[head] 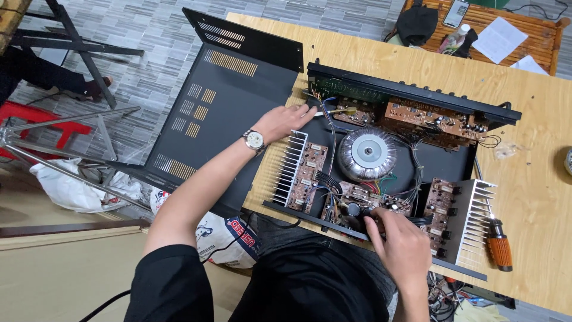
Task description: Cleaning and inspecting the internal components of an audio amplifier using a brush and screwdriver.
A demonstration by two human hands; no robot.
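An opened black amplifier chassis lies on a light wooden table. Inside are a round toroidal transformer, brown circuit boards and two finned heat sinks. My left hand, with a wristwatch on its wrist, rests at the chassis's far left corner, fingertips by a white wire. My right hand presses on the near circuit board at the front rail, fingers bent over small parts; whether it pinches one is hidden.
The black vented cover hangs off the table's left side. An orange-handled screwdriver lies right of the chassis. A slatted wooden bench behind holds papers, a phone and a dark bag. Metal stands and a printed sack sit on the floor.
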